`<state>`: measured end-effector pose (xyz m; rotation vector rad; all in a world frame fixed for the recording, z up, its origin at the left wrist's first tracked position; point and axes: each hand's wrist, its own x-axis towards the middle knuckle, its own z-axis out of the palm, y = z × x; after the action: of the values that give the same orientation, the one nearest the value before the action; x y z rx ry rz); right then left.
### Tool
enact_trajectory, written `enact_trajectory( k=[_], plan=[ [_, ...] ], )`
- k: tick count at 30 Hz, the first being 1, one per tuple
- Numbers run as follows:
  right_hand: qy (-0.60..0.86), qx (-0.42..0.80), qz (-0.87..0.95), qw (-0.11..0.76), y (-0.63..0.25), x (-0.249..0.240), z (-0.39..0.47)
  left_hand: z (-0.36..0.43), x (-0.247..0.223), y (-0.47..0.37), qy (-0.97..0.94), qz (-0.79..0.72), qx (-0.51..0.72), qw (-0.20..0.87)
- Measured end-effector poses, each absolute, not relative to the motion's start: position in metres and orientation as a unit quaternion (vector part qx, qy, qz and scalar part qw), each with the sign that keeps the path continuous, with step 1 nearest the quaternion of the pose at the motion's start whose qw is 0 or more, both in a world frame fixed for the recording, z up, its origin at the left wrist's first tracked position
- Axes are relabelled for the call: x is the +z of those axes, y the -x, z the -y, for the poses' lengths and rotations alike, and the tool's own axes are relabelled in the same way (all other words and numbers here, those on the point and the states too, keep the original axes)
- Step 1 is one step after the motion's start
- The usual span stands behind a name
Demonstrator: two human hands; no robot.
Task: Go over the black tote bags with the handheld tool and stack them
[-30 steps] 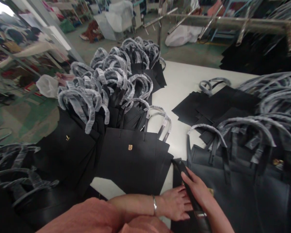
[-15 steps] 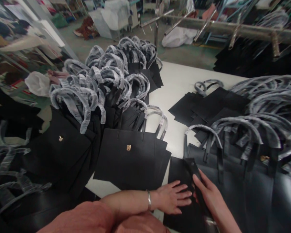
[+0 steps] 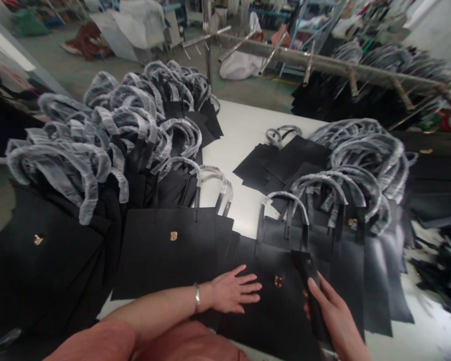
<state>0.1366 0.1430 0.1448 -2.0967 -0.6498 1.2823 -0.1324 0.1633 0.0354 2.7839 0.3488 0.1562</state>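
My left hand (image 3: 235, 291) lies with its fingers spread on a flat black bag panel (image 3: 263, 306), left of the panel's gold emblem (image 3: 278, 281). In my right hand (image 3: 332, 306) is a long black tool (image 3: 308, 281), its wide flat end over the panel's right part. A wrapped handle (image 3: 285, 196) arches from the panel's top edge. Directly left lies another black panel (image 3: 146, 250) with a gold emblem (image 3: 173, 235). Overlapping panels with plastic-wrapped handles (image 3: 361, 190) are fanned out on the right.
A big heap of wrapped handles (image 3: 124, 110) on black panels covers the left of the white table (image 3: 244, 118). Behind the table runs a metal rack (image 3: 323, 62) with protruding bars. Dark scraps (image 3: 445, 276) lie at the right edge.
The view has turned to the right. The panel under my left hand now shows its gold emblem and more of its surface between my hands. My right hand still holds the black tool.
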Motion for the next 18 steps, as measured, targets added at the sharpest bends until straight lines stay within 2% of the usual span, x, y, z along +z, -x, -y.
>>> enact_trajectory(
  k=[7,14,18],
  plan=[
    [0.786,0.515,0.179,0.291,-0.167,0.131,-0.115,-0.181,0.057,0.062,-0.962,-0.184,0.089,0.183],
    [0.776,0.527,0.198,0.286,-0.164,0.127,-0.139,-0.183,0.031,0.031,-0.969,-0.173,0.071,0.163],
    [0.781,0.497,0.194,0.324,-0.167,0.127,-0.15,-0.181,0.028,0.035,-0.97,-0.169,0.073,0.156]
  ],
)
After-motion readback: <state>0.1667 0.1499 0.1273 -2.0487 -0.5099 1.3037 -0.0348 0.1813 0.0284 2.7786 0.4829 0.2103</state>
